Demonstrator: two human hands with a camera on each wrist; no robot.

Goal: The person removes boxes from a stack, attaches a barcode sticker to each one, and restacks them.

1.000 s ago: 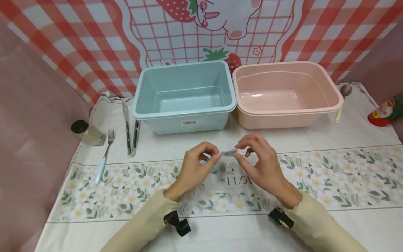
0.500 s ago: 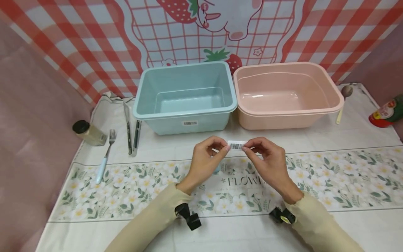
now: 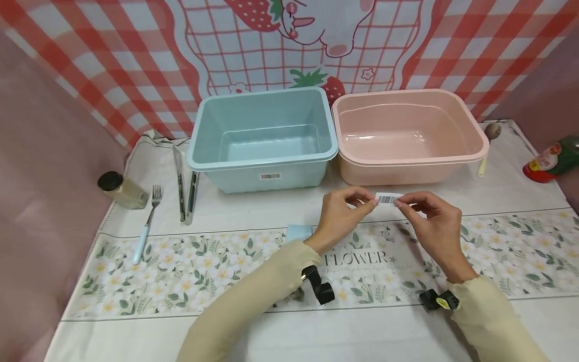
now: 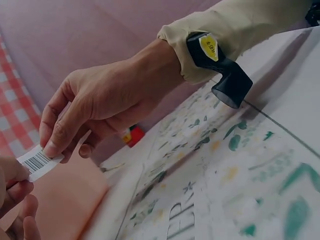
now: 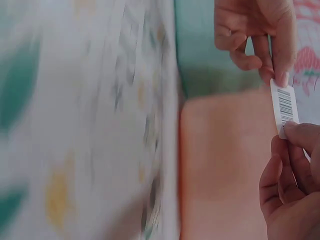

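Note:
A small white barcode sticker (image 3: 388, 198) is stretched between both hands, above the table in front of the pink tub (image 3: 470, 151). My left hand (image 3: 372, 202) pinches its left end and my right hand (image 3: 400, 202) pinches its right end. The left wrist view shows the sticker (image 4: 38, 162) under the right hand's fingertip (image 4: 51, 148), with the left hand's fingers (image 4: 11, 181) at the other end. In the right wrist view the sticker (image 5: 285, 106) hangs between the left hand (image 5: 276, 75) above and the right hand (image 5: 290, 131) below. The blue tub (image 3: 199, 151) stands left of the pink one.
A small light-blue piece (image 3: 298, 232) lies on the floral runner by my left forearm. Tongs (image 3: 183, 186), a fork (image 3: 146, 226) and a black-capped bottle (image 3: 119, 190) lie at the left. A spoon (image 3: 487, 146) and a red-and-green bottle (image 3: 549, 160) are at the right.
Both hands have carried the sticker to the right, from in front of the blue tub to in front of the pink tub. The light-blue piece on the runner now shows.

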